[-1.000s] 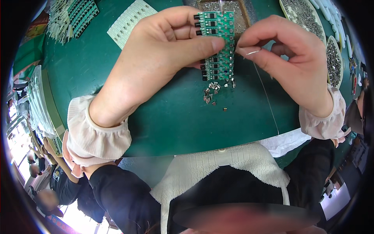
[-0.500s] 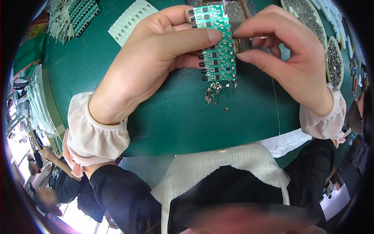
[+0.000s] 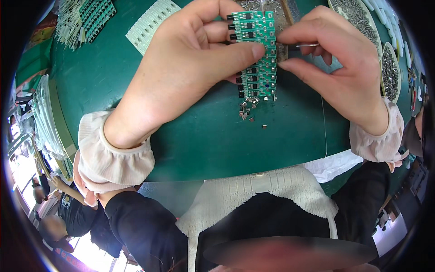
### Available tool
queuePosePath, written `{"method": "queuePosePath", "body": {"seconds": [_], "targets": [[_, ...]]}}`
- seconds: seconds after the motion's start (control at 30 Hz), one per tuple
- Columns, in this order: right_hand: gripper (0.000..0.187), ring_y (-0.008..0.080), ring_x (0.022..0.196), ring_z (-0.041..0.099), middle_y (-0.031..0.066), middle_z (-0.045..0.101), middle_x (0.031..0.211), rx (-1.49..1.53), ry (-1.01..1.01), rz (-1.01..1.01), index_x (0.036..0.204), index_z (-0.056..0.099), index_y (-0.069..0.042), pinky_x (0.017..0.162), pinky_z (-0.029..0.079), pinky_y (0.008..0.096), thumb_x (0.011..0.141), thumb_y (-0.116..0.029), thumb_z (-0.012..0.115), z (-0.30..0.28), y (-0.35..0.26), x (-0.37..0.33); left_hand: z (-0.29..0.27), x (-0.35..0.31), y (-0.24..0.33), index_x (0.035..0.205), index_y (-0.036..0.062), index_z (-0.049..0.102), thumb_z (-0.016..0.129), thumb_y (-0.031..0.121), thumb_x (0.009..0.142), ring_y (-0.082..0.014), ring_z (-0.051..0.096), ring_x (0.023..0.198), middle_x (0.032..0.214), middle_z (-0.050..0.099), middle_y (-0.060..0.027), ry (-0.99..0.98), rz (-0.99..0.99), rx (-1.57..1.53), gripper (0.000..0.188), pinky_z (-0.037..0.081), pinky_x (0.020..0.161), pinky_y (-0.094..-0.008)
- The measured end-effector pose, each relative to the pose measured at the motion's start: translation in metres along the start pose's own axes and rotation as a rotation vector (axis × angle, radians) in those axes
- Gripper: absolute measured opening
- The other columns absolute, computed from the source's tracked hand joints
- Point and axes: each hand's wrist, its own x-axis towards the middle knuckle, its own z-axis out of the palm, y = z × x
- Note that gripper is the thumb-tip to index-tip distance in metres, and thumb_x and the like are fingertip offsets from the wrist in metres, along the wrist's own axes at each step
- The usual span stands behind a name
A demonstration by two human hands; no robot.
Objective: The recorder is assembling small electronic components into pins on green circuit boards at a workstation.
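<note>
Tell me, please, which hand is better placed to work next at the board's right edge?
Probably the right hand: its thumb and forefinger are spread close to that edge. The left hand grips the board, thumb across it.

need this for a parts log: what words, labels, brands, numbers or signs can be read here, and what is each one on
Nothing reads clearly enough to quote.
Circuit board in the left hand: any marks on its chips are too small.
Co-worker's black shirt: pale print, too small.
Red marks at the lower left: too blurred and bent.
</note>
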Motion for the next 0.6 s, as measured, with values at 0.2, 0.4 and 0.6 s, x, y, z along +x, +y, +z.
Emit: {"method": "queuePosePath", "body": {"seconds": [0.2, 0.4, 0.6], "targets": [[0.026, 0.0148, 0.072, 0.063, 0.0092, 0.065, 0.085, 0.19, -0.087, 0.173, 0.098, 0.067, -0.001, 0.058, 0.049, 0.0255, 0.075, -0.002, 0.08, -0.003, -0.002, 0.001, 0.011, -0.002, 0.009, 0.115, -0.0004, 0.048, 0.058, -0.013, 0.09, -0.015, 0.064, 0.101, 0.113, 0.066, -0.0126, 0.037, 0.013, 0.032, 0.03, 0.052, 0.088, -0.0263], [0.021, 0.0084, 0.07, 0.063, 0.0068, 0.067, 0.087, 0.687, -0.087, 0.955, 0.106, 0.054, 0.001, 0.058, 0.049, 0.02, 0.09, -0.002, 0.067, -0.012, -0.023, 0.014, -0.017, 0.051, -0.012, 0.113, 0.001, 0.048, 0.063, -0.011, 0.088, -0.0112, 0.065, 0.092, 0.106, 0.068, -0.01, -0.344, 0.492, -0.004, 0.031, 0.053, 0.081, -0.0237], [0.013, 0.0034, 0.058, 0.053, 0.0018, 0.059, 0.072, 0.538, -0.017, 0.401, 0.1, 0.05, 0.002, 0.053, 0.039, 0.0161, 0.096, -0.005, 0.06, 0.002, 0.0, 0.006, 0.007, 0.002, 0.022, 0.111, 0.0012, 0.048, 0.065, -0.009, 0.087, -0.0098, 0.065, 0.086, 0.102, 0.068, -0.0091, 0.209, 0.147, 0.142, 0.031, 0.054, 0.076, -0.022]]}}
